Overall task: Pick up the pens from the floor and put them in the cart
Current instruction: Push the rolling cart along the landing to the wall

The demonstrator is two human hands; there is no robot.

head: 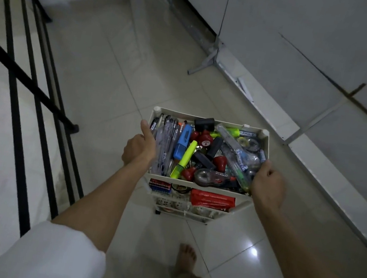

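A white tiered cart (207, 118) stands on the tiled floor in front of me. Its top tray holds several clear pens (164, 143) along the left side, a blue highlighter (182, 141), a yellow highlighter (186, 156), red stamps, tape rolls and correction tape. My left hand (138, 147) grips the tray's left rim with the thumb up. My right hand (267, 185) grips the right rim near the front corner. No pens show on the floor in this view.
A black metal railing (25, 78) runs along the left. On the right stand white panels on a grey metal frame (218, 55) with feet on the floor. My bare foot (186, 258) stands behind the cart. Lower shelves hold red packs (212, 200).
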